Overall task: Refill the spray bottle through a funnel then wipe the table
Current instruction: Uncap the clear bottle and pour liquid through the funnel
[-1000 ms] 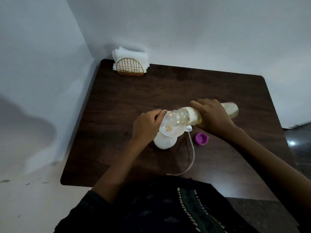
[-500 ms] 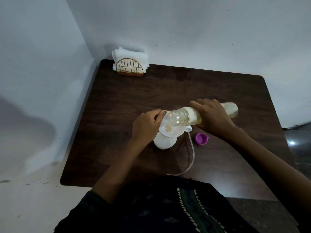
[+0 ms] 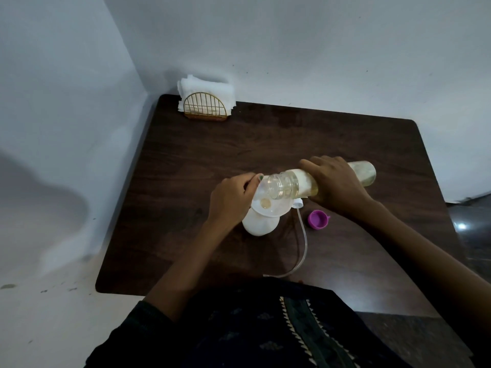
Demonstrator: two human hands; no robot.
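— Pouring well? Tilt kept shallow, refill bottle [image 3: 305, 183] mouth centred over funnel [image 3: 268, 205], flow slow (funnel sits in white spray bottle [image 3: 259, 225]).

— Fingers? Right hand [image 3: 336, 185] curled tight round the refill bottle's middle; left hand [image 3: 231, 199] pinching funnel rim, steadying. Purple cap [image 3: 317, 219] just below the right fingers, on table [image 3: 212, 155].

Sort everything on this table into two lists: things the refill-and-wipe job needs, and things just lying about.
In use or needed:
- clear plastic funnel, held by the left hand
- white spray bottle under it
- tilted clear refill bottle of yellowish liquid, gripped by the right hand
- white paper napkins in a gold wire holder, for wiping

Set aside:
- purple cap
- spray head's clear dip tube
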